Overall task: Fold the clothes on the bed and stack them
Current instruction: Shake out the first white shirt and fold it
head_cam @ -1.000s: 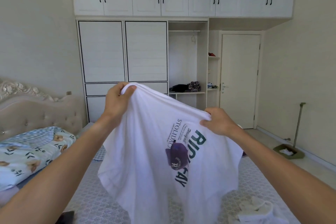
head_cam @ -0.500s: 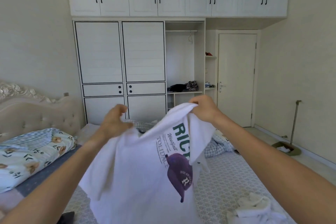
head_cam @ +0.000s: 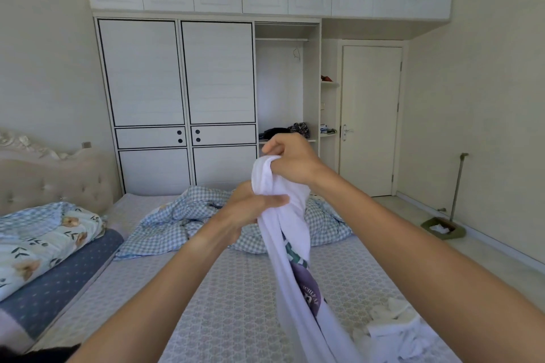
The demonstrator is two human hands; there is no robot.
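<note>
A white T-shirt (head_cam: 290,233) with a purple and green print hangs bunched in a narrow strip above the bed (head_cam: 236,303). My right hand (head_cam: 290,160) grips its top edge, held highest. Just below and to the left, my left hand (head_cam: 250,208) lies against the hanging cloth with its fingers stretched across it. The shirt's lower end runs off the bottom of the frame. More white clothes (head_cam: 395,330) lie crumpled on the bed at the lower right.
A blue checked quilt (head_cam: 182,224) is heaped across the middle of the bed. A floral duvet (head_cam: 38,239) lies at the left by the headboard (head_cam: 50,180). Beyond stand a white wardrobe (head_cam: 182,97), a door (head_cam: 370,121) and a dustpan (head_cam: 442,228) on the floor.
The shirt was spread wide between both hands. My right hand swept left and up with its edge, my left hand dropped beneath it, and the cloth gathered into a narrow hanging strip.
</note>
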